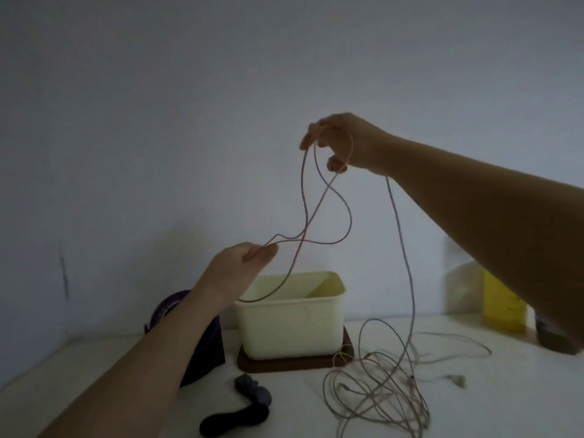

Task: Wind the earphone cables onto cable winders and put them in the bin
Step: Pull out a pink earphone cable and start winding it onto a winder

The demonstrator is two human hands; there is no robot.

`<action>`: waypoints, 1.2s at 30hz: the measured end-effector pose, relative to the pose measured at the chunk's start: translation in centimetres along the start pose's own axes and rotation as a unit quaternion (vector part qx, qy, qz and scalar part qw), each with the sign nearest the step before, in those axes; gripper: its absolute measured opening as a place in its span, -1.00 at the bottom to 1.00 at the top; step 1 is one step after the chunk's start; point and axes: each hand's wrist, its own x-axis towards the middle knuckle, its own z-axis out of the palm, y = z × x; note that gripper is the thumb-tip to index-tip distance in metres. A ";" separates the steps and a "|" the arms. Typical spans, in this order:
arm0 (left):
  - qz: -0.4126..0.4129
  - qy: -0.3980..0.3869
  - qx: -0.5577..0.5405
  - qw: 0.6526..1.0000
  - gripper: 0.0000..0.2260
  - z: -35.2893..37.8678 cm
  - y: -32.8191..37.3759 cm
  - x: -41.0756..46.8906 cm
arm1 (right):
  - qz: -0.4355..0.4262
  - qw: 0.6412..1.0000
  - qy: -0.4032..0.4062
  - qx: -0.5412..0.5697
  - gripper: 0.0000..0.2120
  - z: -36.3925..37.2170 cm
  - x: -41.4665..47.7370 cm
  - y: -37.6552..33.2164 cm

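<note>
The thin pale rubbery earphone cable (401, 235) runs mostly vertically, hanging from the raised right hand (344, 142), whose curled fingers grip several loops. The left hand (243, 263), lower, pinches one loop sideways. The cable's lower end drops into a loose tangle of cables (379, 390) on the white table (505, 406). The smooth cream rectangular plastic bin (290, 327) stands open on a brown wooden tray (284, 363), just left of the tangle. A purple object (205, 349) sits partly behind the left forearm, a dark soft bundle (240, 409) lies in front, and a yellow container (502, 305) stands far right.

Matt plastic bin (290, 324), wooden tray (284, 363)
</note>
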 end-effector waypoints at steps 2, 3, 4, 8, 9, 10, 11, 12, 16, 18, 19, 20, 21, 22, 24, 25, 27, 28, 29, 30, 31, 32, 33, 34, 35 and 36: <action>0.028 -0.098 -0.010 0.995 -0.24 2.4 1.5 -0.3 | -0.007 0.993 -0.058 0.104 -0.69 0.8 -0.2 -1.3; 0.032 -0.134 -0.013 0.990 -0.12 3.7 2.2 -0.6 | -0.012 0.990 -0.078 0.117 -0.70 1.3 -0.5 -1.9; 0.030 -0.164 -0.017 0.986 -0.05 5.1 2.6 -0.9 | -0.017 0.988 -0.095 0.120 -0.72 1.8 -0.7 -2.3; -0.012 -0.241 -0.089 0.966 -0.36 9.6 3.6 -2.4 | -0.021 0.982 -0.123 0.140 -0.73 2.9 -2.2 -2.5; -0.025 -0.261 -0.118 0.958 -0.43 10.2 3.4 -2.5 | -0.021 0.982 -0.126 0.140 -0.72 2.8 -2.6 -2.2; -0.029 -0.276 -0.133 0.952 -0.58 10.9 3.1 -2.8 | -0.019 0.981 -0.127 0.144 -0.73 2.6 -3.1 -1.6; -0.027 -0.275 -0.122 0.953 -0.78 11.1 2.6 -2.8 | -0.012 0.981 -0.125 0.149 -0.74 2.3 -3.5 -1.0; -0.030 -0.269 -0.101 0.958 -0.91 11.3 2.1 -2.9 | 0.004 0.981 -0.119 0.152 -0.75 2.0 -4.1 0.0; -0.066 -0.219 -0.023 0.973 -0.89 10.9 -0.8 -2.7 | 0.108 0.986 -0.113 0.051 -0.81 0.9 -6.7 4.7; -0.050 -0.258 0.056 0.963 -0.89 11.1 -1.9 -2.9 | 0.194 0.959 -0.199 -0.048 -0.79 1.1 -8.4 7.1; -0.047 -0.303 0.088 0.948 -0.82 11.6 -2.1 -3.4 | 0.235 0.933 -0.259 -0.081 -0.77 1.4 -9.3 8.5; -0.045 -0.348 0.116 0.929 -0.73 12.1 -2.1 -3.9 | 0.265 0.904 -0.317 -0.111 -0.77 1.8 -10.2 9.6; -0.039 -0.384 0.138 0.912 -0.63 12.9 -2.1 -4.3 | 0.280 0.877 -0.365 -0.136 -0.79 2.4 -11.2 10.7; -0.034 -0.407 0.153 0.900 -0.55 13.4 -2.1 -4.8 | 0.284 0.858 -0.400 -0.151 -0.81 3.2 -12.1 11.4; -0.030 -0.429 0.160 0.889 -0.48 15.1 -2.4 -5.3 | 0.275 0.839 -0.443 -0.156 -0.81 4.3 -13.8 12.7; -0.030 -0.429 0.160 0.889 -0.48 15.6 -2.7 -5.4 | 0.265 0.835 -0.455 -0.158 -0.80 4.9 -14.5 13.0; -0.030 -0.422 0.172 0.890 -0.55 16.3 -3.4 -5.6 | 0.247 0.827 -0.479 -0.163 -0.79 5.6 -15.6 13.4; -0.027 -0.416 0.185 0.890 -0.61 16.5 -3.6 -5.7 | 0.242 0.818 -0.495 -0.167 -0.76 5.8 -16.0 13.5; -0.021 -0.410 0.195 0.891 -0.68 16.5 -3.9 -5.7 | 0.243 0.803 -0.517 -0.170 -0.70 5.9 -16.3 13.7; -0.016 -0.407 0.195 0.892 -0.75 16.5 -4.0 -5.7 | 0.249 0.787 -0.540 -0.165 -0.63 6.0 -16.6 13.9; -0.010 -0.409 0.192 0.892 -0.82 16.5 -4.2 -5.7 | 0.255 0.776 -0.556 -0.152 -0.58 6.0 -16.7 14.2; -0.002 -0.412 0.188 0.891 -0.87 16.4 -4.2 -5.7 | 0.259 0.775 -0.560 -0.135 -0.54 5.9 -16.6 14.5; 0.006 -0.416 0.188 0.890 -0.91 16.3 -4.4 -5.7 | 0.262 0.782 -0.553 -0.115 -0.51 5.6 -16.5 14.8; 0.012 -0.415 0.185 0.891 -0.93 16.2 -4.6 -5.7 | 0.265 0.796 -0.536 -0.093 -0.51 5.3 -16.4 15.1; 0.004 -0.411 0.173 0.895 -0.95 16.0 -4.9 -5.7 | 0.271 0.814 -0.510 -0.064 -0.53 4.8 -16.2 15.4; -0.016 -0.404 0.149 0.902 -0.96 15.7 -5.2 -5.7 | 0.281 0.832 -0.477 -0.036 -0.58 4.4 -16.0 15.8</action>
